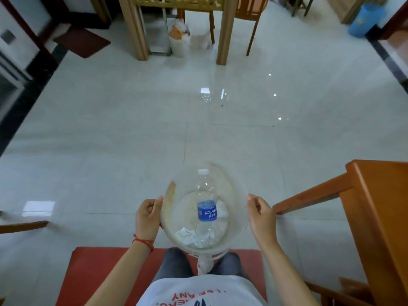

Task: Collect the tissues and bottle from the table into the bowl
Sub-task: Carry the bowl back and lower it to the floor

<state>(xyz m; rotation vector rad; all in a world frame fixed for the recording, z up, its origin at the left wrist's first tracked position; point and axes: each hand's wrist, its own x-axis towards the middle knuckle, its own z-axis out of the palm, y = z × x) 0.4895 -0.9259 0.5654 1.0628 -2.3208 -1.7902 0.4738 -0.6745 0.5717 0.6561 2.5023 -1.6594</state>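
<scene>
I hold the bowl low in the middle of the frame, above my knees. My left hand is clamped on its left rim and my right hand on its right rim, so the two sit well apart, one on each side. The bottle lies inside, its cap towards the top of the frame and its blue label at the centre. The tissues are crumpled beside it: one clump at the lower left of the bowl, and another white scrap just right of the label. No table top shows here, only floor ahead and a wooden frame at the right, so I judge the collecting done and the carrying in hand. To do it well I should keep the rim level, grip evenly on both sides, and move slowly: the bottle is round and may roll, and the tissues are light enough to spill out.
</scene>
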